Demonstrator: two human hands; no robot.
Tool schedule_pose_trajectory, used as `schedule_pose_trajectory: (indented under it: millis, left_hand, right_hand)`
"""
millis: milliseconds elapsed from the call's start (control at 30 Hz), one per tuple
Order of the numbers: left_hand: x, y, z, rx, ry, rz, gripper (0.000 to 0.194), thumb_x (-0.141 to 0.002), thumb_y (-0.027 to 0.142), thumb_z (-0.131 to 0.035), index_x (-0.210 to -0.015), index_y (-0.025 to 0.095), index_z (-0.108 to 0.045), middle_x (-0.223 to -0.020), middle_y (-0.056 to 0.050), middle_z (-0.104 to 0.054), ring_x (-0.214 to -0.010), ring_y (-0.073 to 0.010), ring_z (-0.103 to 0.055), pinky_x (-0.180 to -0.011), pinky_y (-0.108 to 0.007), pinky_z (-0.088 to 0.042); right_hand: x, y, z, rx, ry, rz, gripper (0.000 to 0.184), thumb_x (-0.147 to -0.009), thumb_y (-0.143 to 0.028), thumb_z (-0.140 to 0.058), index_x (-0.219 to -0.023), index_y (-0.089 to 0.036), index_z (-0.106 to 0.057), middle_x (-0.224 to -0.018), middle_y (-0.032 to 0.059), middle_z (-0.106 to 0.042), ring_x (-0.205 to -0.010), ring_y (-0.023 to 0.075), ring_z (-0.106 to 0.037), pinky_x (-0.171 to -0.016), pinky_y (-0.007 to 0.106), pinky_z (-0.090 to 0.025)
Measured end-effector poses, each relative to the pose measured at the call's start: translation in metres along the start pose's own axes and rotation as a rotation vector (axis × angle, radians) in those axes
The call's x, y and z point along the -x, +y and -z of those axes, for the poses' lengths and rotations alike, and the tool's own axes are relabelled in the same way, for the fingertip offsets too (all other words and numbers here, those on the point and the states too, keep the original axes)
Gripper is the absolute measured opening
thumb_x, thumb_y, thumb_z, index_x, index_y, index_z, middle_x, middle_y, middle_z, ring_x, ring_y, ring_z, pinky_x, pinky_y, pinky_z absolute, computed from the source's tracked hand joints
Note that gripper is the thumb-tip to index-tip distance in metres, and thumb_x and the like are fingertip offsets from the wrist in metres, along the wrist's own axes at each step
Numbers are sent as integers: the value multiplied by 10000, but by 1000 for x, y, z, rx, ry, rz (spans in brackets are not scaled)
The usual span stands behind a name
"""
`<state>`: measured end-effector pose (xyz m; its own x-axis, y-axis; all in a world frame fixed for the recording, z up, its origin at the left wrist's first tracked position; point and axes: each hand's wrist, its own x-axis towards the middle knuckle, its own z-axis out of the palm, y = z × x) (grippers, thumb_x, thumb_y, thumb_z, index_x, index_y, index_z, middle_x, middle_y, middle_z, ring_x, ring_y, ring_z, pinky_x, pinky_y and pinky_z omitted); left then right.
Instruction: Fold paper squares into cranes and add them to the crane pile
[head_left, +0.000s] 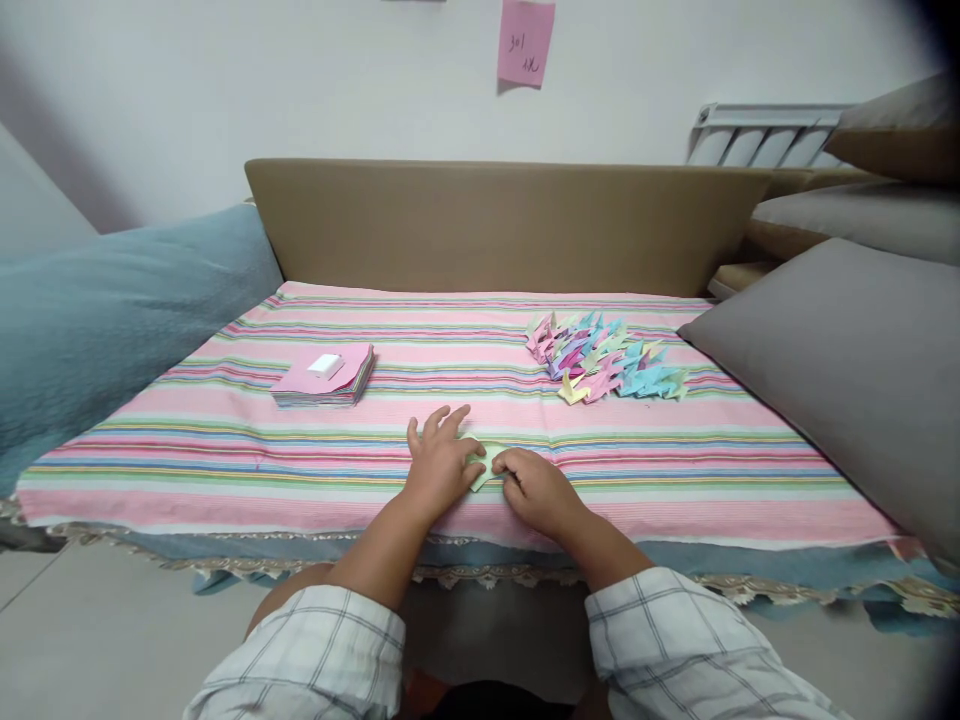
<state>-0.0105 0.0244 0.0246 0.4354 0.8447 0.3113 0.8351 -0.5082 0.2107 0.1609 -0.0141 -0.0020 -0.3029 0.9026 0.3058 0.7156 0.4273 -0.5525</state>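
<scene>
A small pale green folded paper (484, 465) lies on the striped cloth near the front edge of the bed. My left hand (439, 462) rests on its left part, fingers stretched out flat and pressing down. My right hand (536, 490) has its fingers curled and pinched on the paper's right edge. Most of the paper is hidden between the two hands.
A stack of coloured paper squares (324, 378) with a small white piece on top lies at the left. A heap of several folded paper cranes (604, 358) sits at the right. Grey cushions (840, 370) border the right side, a blue blanket (112, 310) the left, a brown headboard (495, 225) behind.
</scene>
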Motion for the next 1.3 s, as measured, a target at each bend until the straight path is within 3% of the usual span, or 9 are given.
schedule_pose_trajectory:
  millis: [100,233,400,533,733,933,1300]
  left_hand:
    - [1,-8,11,1,-34,76,83,-696,367,-688,-758,312,-704,-1405,5,-432,-1311,-323,-293,-1034,-648,-122]
    - [3,-17,19,8,-128,149,85,-716,396,-662,-710,323,-704,-1359,30,-489,-1301,-317,-312,-1035,-646,-124]
    - [2,-24,15,41,-209,149,122,-711,401,-668,-825,375,-703,-1391,33,-454,-1308,-306,-303,-1028,-641,-132]
    - [-2,-24,12,40,-247,152,72,-698,325,-680,-755,358,-708,-1386,50,-457,-1309,-297,-298,-1029,-635,-117]
    - [-5,-29,14,29,-270,188,77,-647,326,-719,-717,356,-710,-1342,56,-506,-1295,-296,-320,-1036,-630,-89]
    - [-5,-35,16,80,-294,207,158,-688,483,-658,-710,337,-711,-1299,20,-544,-1269,-303,-348,-1011,-647,-106]
    - [-5,-28,13,0,-237,217,145,-671,416,-663,-599,292,-683,-1228,27,-600,-1236,-304,-384,-1017,-667,-64]
  right_hand:
    - [0,-5,-1,126,-44,66,281,-784,-87,-444,-995,-185,-601,-1016,50,-633,-975,175,-520,-876,302,-372]
    - [1,-15,-3,308,-76,58,242,-838,-153,-473,-1007,-226,-631,-1009,39,-624,-967,175,-503,-839,312,-345]
    - [1,-21,-7,405,-74,57,219,-855,-185,-484,-1006,-234,-634,-1000,39,-606,-951,181,-488,-803,319,-313]
    - [2,-23,-10,435,-75,58,212,-857,-195,-485,-1000,-228,-638,-1032,47,-600,-968,194,-477,-810,328,-297]
    - [4,-24,-11,458,-72,74,213,-843,-198,-500,-1012,-223,-627,-1043,52,-597,-960,204,-467,-806,335,-287]
    - [6,-25,-15,492,-70,71,177,-846,-201,-492,-974,-202,-614,-1005,73,-591,-934,209,-464,-765,334,-278]
    - [6,-26,-19,530,-71,59,244,-839,-206,-503,-1071,-228,-576,-1022,67,-583,-903,207,-471,-734,332,-283]
